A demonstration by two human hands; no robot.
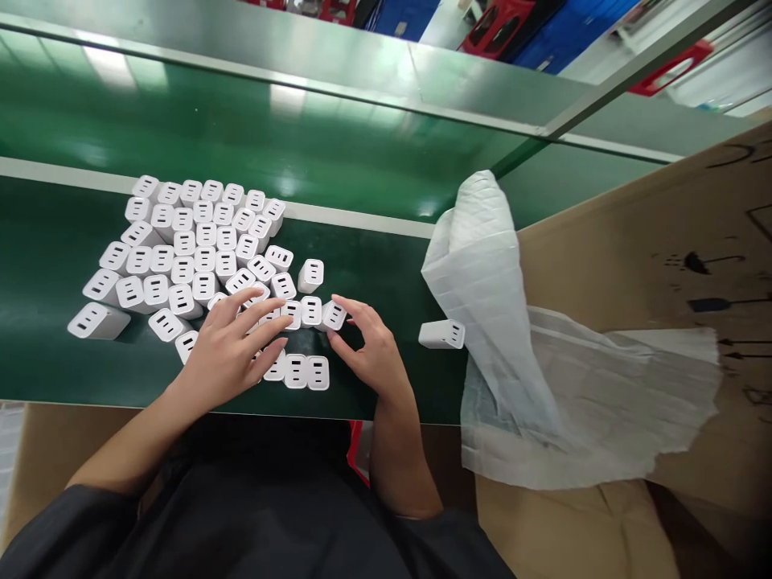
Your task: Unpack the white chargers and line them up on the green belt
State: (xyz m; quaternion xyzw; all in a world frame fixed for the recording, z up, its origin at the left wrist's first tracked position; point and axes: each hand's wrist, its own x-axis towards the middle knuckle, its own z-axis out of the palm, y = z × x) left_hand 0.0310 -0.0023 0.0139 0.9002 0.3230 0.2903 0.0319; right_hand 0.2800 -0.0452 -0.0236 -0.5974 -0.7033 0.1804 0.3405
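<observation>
Many white charger blocks with dark port slots stand crowded on the green work surface. My left hand lies over the near side of this group, fingers spread and touching chargers; it hides some of them. With thumb and index finger, my right hand grips a slightly tilted charger at the right end of a short row. Beside it in that row is an upright charger. Closer to me, a second row ends in another charger. One charger stands a little apart behind the gripped one.
A lone charger lies on its side at the right. Next to it, white packing film drapes over the surface and a cardboard box. A tilted charger sits far left. Behind runs a raised metal ledge.
</observation>
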